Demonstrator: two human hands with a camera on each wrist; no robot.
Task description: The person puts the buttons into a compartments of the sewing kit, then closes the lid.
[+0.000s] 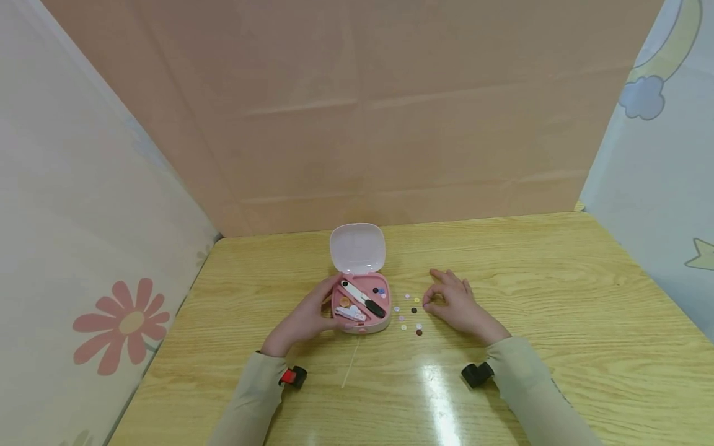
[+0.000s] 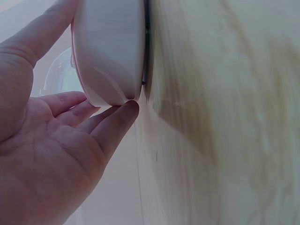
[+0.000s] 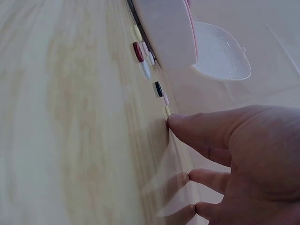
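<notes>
A small pink-and-white box (image 1: 362, 329) stands on the table with its lid (image 1: 358, 249) raised. My left hand (image 1: 305, 314) grips its left side, thumb at the front and fingers round the back corner. Inside lie a slim white tool with a black end (image 1: 374, 307), white pieces (image 1: 351, 313), an orange round piece (image 1: 344, 301) and a few small buttons (image 1: 379, 290). Right of the box, several loose buttons lie scattered, among them a black button (image 1: 414, 310) and a dark red button (image 1: 419, 332). My right hand (image 1: 454, 308) brings thumb and forefinger together at the tabletop, beside a yellow button (image 3: 167, 111); what lies between them is hidden.
The wood-grain table (image 1: 268, 266) meets a tan backdrop (image 1: 357, 124) behind the box. Pale patterned walls (image 1: 83, 217) stand at both sides. Black wrist mounts (image 1: 477, 375) sit under both forearms.
</notes>
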